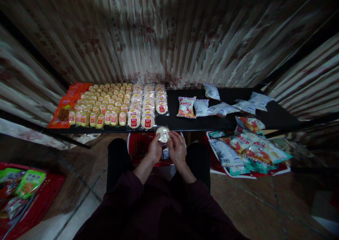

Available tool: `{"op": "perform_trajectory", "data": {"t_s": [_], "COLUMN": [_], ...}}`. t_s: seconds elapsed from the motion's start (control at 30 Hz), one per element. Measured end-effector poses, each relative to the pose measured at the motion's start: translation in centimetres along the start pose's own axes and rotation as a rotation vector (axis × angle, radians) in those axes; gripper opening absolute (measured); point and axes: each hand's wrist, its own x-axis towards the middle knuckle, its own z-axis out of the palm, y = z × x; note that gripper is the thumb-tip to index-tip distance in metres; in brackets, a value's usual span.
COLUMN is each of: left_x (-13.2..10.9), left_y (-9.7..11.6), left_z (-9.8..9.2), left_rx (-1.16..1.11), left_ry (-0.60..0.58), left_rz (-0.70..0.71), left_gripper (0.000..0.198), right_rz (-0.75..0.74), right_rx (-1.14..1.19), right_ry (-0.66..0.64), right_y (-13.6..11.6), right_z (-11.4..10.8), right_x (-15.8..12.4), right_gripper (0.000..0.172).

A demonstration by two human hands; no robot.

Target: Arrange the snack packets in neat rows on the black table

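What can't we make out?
White round wrapped cake: head view, underside faces away.
Central red plastic basket: head view, contents partly behind left hand, right hand, black shelf.
Left red plastic basket: head view, cut off by left edge.
Yellow wrapped cakes: head view, rear lettering too small.

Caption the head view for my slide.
Left hand and right hand hold a round wrapped snack before a black shelf of packets.

Two hands (178,150), one held packet (162,134), three baskets (53,187)
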Motion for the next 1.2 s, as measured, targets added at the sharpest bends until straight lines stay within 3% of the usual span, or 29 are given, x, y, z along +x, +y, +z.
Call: {"op": "perform_trajectory", "data": {"t_s": [0.23,0.53,0.67,0.83,1.2], "left_x": [-0.4,-0.2,-0.5,-0.6,0.1], "left_y": [0.5,0.0,0.1,0.2,0.3], "left_z": [1.3,0.5,0.5,0.7,0.6], "left_rx": [0.043,0.021,0.123,0.164,0.227], "left_ry": [-0.088,-0.137,-0.186,-0.148,-0.15], "left_rz": [0.048,0.002,0.014,0.047,0.129], "left_gripper": [0.04,0.043,0.059,0.067,0.059], "right_rz": [-0.05,-0.009,0.086,0.155,0.235], "right_rx": [-0.054,0.026,0.082,0.161,0.199], "right_ry": [-0.046,-0.121,-0.144,-0.151,-0.088], "right_y": [-0.7,-1.1,-1.5,-1.4,0.0], "right_z": [-0.5,-0.7,-0.7,-0.9,-0.6], "right_x": [0.8,0.6,0.7,1.0,1.8], "right_gripper": [0.035,0.052,0.05,0.046,0.043]}}
